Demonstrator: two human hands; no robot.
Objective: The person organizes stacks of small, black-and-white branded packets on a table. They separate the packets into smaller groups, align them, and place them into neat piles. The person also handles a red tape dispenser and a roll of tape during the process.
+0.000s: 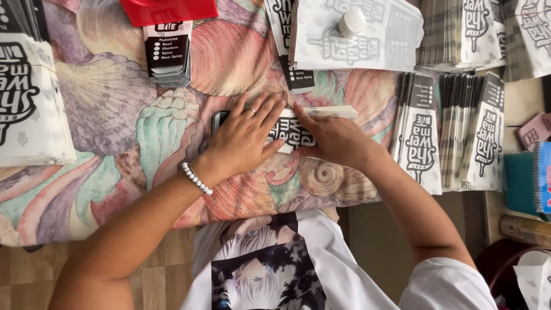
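Hands pressed flat on a paper bag (298, 131) in the middle of the cloth (115, 115). The bag was white with black print, thin and flat, and its long side ran left to right across the cloth. The left hand (244, 138) lay on the bag's left part with fingers spread out and pointing up and to the right; it wore a ring and a white bead bracelet (195, 178). The right hand (336, 138) lay on the bag's right part, fingers close together, pointing up and to the left toward the other hand. Neither hand pinched anything; both just pushed down. A dark phone (217, 120) peeked out from under the left hand, just beside the bag's left end. The cloth was soft and had big sea shells drawn on it in pink, green and purple. More bags lay all around. One tall pile (28, 97) sat far left. A small pile (167, 54) sat at the top under a red thing (169, 10). A wide pile (356, 34) at the top had a small white round tub (352, 23) on it. Two rows of folded bags (450, 132) stood just right of the right hand, leaning like cards. A teal notebook (522, 183) lay at the far right.
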